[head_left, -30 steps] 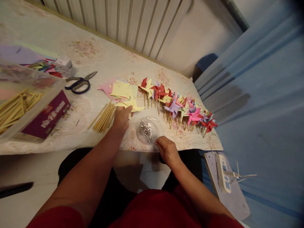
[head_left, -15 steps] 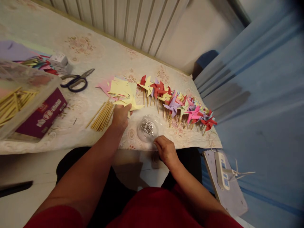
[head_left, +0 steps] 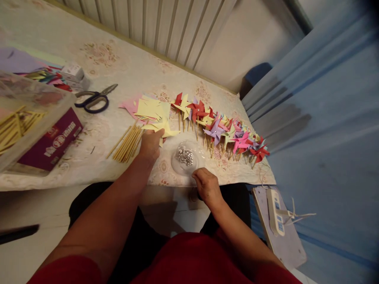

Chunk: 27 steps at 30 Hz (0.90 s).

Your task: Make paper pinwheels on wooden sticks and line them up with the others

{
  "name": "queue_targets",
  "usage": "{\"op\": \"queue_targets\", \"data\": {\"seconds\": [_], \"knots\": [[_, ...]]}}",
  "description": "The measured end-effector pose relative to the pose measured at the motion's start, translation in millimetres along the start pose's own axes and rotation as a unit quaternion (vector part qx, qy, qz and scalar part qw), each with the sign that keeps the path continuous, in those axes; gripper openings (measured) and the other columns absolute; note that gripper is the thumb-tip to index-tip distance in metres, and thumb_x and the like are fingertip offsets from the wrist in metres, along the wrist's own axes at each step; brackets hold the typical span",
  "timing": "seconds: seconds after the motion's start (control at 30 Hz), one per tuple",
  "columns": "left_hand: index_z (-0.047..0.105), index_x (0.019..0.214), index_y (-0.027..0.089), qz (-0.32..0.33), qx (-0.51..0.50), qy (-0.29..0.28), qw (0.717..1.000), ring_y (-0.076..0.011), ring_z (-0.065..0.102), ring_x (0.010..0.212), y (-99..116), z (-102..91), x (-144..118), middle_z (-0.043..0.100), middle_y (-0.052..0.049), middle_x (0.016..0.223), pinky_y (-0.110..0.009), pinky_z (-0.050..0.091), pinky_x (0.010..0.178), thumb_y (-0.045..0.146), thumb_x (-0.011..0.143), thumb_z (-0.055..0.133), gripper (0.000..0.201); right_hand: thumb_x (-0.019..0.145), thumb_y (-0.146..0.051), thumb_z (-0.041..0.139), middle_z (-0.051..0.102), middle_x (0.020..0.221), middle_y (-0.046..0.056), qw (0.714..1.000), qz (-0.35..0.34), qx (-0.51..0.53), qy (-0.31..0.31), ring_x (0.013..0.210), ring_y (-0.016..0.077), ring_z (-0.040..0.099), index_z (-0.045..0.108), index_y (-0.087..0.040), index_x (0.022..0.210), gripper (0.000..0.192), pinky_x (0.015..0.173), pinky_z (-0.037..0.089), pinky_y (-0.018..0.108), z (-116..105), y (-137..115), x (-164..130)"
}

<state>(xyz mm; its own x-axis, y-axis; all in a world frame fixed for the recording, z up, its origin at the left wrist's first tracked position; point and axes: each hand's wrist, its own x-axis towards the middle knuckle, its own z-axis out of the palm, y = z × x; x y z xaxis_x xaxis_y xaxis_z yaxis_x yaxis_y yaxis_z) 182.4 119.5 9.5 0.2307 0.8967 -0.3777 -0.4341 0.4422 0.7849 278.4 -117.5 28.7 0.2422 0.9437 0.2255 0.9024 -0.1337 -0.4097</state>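
My left hand (head_left: 151, 142) is closed on a yellow paper pinwheel (head_left: 166, 127), its blades folded and no stick visible on it. Just right of it sits a shallow clear plastic dish (head_left: 199, 158) holding a heap of small shiny metal pins (head_left: 185, 157). The fingertips of my right hand (head_left: 205, 185) are pinched together at the dish's near rim, by the table edge. Beside my left wrist lies a bundle of thin wooden sticks (head_left: 128, 145). Behind that hand is a stack of cut yellow paper squares (head_left: 151, 108), with pink pieces (head_left: 130, 105) beside it.
Rows of finished pinwheels on sticks (head_left: 217, 132) lie along the table's right side. Blue-handled scissors (head_left: 96, 100) rest at the back left. A clear bin (head_left: 44, 106) with sticks stands left, near small white boxes (head_left: 72, 73). A power strip (head_left: 275, 213) sits right, below the table.
The metal pins in the dish have shifted slightly right and away from me. Both hands stay almost where they were, and the view has moved a little.
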Motion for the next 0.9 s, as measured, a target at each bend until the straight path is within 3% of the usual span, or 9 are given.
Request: {"op": "queue_targets", "data": {"seconds": [0.4,0.9], "knots": [[0.055,0.065,0.016,-0.007,0.015,-0.007,1.0,-0.0099,0.053,0.054,0.8,-0.2,-1.4,0.058,0.001,0.063,-0.021,0.042,0.053,0.011,0.068,0.069,0.015,0.097,-0.019,0.048,0.062,0.082,0.004,0.999,-0.01,-0.014,0.037,0.077,0.0168,0.059,0.062,-0.02,0.085,0.019,0.071,0.046,0.027,2.8,2.7,1.9],[0.055,0.064,0.016,0.001,0.005,-0.012,1.0,-0.0104,0.053,0.055,-3.9,-1.8,2.3,0.059,0.002,0.063,-0.022,0.043,0.055,0.013,0.068,0.069,0.015,0.097,-0.022,0.048,0.063,0.083,0.004,0.999,-0.015,-0.015,0.037,0.078,0.017,0.061,0.061,-0.02,0.085,0.019,0.071,0.047,0.027,2.4,2.4,2.7]]}}
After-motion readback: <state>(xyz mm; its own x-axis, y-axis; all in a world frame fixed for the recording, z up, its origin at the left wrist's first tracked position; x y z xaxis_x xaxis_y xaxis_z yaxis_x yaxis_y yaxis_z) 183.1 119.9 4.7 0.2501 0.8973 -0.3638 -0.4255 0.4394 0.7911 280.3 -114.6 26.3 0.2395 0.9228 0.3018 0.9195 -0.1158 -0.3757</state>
